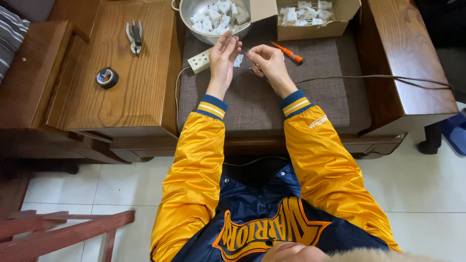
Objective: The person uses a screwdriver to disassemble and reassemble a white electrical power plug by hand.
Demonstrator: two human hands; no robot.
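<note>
My left hand and my right hand are raised close together over a brown cushioned seat. The fingers of both hands pinch a small thin piece between them, too small to make out clearly; a small white part lies just beneath. A white power strip sits beside my left hand, its cord trailing down the seat's left side. An orange-handled screwdriver lies just beyond my right hand.
A metal colander and a cardboard box, both holding several small white parts, stand at the back. Pliers and a roll of black tape rest on the wooden side table to the left. A dark cable runs right.
</note>
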